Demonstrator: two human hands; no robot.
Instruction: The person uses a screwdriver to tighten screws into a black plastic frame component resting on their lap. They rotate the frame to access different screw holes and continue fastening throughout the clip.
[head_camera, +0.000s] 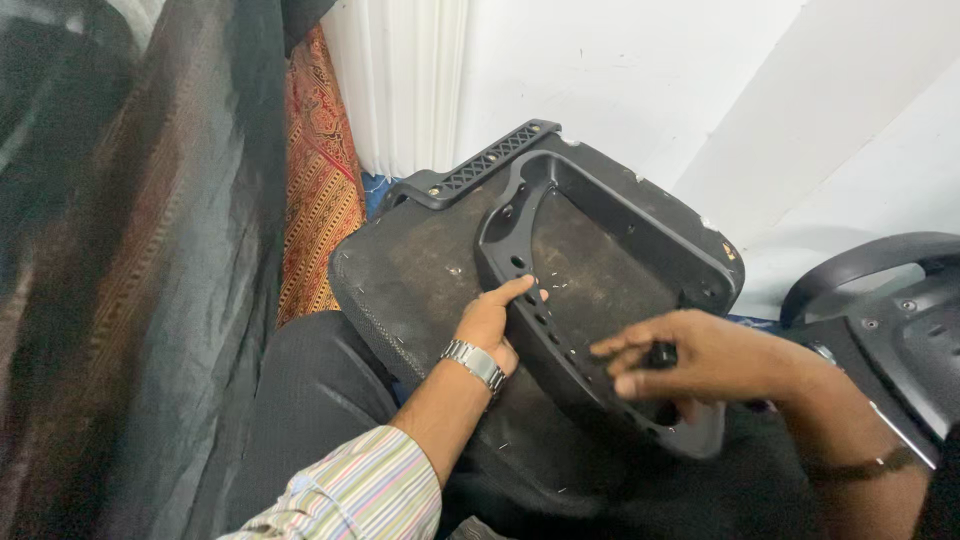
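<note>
Two hands, left hand (492, 322) and right hand (690, 358), grip black seat frame (530, 215) beside white wall (620, 70).

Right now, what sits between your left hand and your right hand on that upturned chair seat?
In the head view, only a stretch of the black plastic frame, with its row of holes, lies between the left hand and the right hand; no loose thing shows there.
</note>
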